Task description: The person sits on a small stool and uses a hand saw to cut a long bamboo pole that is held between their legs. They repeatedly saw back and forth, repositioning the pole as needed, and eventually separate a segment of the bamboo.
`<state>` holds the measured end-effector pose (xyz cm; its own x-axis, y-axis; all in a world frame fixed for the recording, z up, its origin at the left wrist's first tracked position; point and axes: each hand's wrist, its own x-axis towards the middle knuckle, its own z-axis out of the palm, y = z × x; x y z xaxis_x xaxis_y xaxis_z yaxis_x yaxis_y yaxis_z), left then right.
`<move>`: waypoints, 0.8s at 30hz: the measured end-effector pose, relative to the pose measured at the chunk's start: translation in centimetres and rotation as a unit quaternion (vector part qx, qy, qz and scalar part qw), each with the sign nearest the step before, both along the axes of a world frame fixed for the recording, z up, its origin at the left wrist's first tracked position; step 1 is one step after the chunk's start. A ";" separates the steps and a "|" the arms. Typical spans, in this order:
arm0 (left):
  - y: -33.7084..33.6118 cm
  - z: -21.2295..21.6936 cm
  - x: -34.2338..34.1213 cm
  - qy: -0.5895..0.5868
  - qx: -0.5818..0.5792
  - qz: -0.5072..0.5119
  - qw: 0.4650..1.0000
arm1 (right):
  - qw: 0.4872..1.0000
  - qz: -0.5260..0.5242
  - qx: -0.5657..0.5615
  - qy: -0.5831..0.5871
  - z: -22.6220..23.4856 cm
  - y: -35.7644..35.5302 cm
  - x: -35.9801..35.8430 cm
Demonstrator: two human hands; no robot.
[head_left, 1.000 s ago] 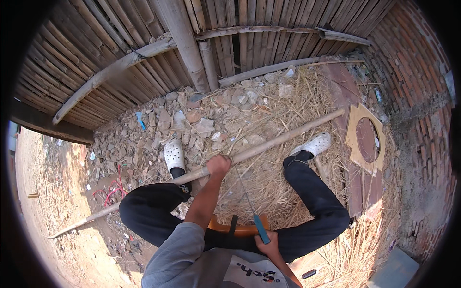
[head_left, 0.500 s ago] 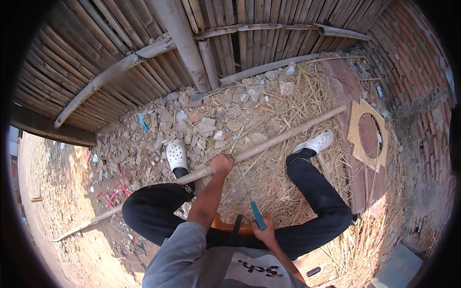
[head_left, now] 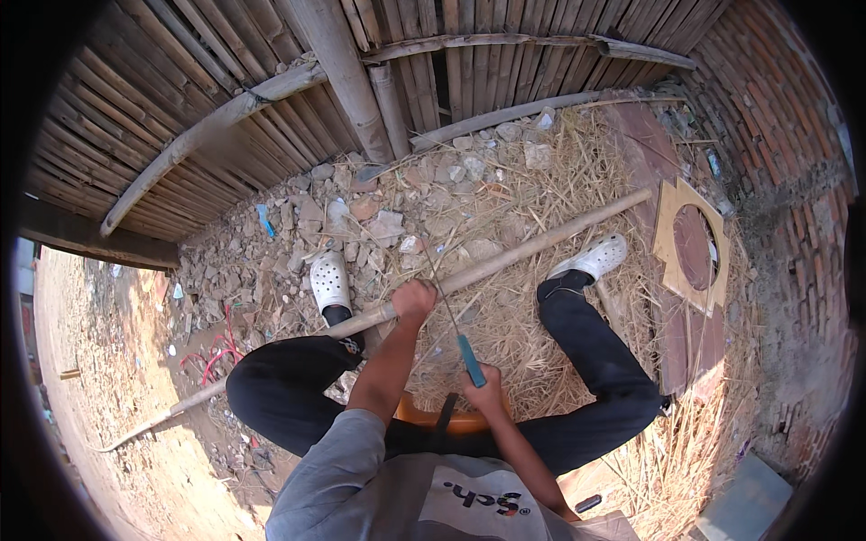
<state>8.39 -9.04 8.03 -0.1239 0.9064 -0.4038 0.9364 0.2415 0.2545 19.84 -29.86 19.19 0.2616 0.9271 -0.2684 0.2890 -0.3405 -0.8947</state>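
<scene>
A long wooden pole (head_left: pixel 541 248) slants across in front of me, from the lower left up to the right, lying over my bent left leg. My left hand (head_left: pixel 414 300) is wrapped round its middle. In my right hand (head_left: pixel 483 391) is a thin-bladed hand saw (head_left: pixel 471 361) with a teal handle. Its blade, seen nearly edge-on, crosses the pole just right of my left fist. Whether its teeth bite into the wood is too small to tell.
An orange object with a black strap (head_left: pixel 465 421) shows between my thighs. Rubble (head_left: pixel 271 243) and straw (head_left: pixel 505 347) cover the ground. A slatted wall (head_left: pixel 505 77) stands ahead, a brick wall (head_left: pixel 776 117) on the right. A board with a round hole (head_left: pixel 667 239) lies at right.
My right hand has moved forward and slightly left with the saw, so its blade reaches farther past the pole. My left hand keeps its grip on the pole.
</scene>
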 end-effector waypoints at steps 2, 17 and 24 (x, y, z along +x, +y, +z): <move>0.1 -0.5 -0.1 -0.016 -0.016 0.002 1.000 | 1.000 0.009 -0.013 -0.006 0.4 1.1 -0.6; -3.2 1.3 -2.9 -0.014 -0.035 0.026 0.999 | 0.998 0.032 -0.022 -0.049 3.8 -6.1 -2.7; -5.8 -1.4 -3.7 -0.009 -0.010 0.004 1.000 | 0.999 0.001 -0.038 0.006 0.5 -9.5 -2.1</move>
<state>4.72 -14.85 6.61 -0.1231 0.8974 -0.4237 0.9298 0.2535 0.2668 17.74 -39.35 19.69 0.2561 0.9047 -0.3406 0.2797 -0.4066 -0.8697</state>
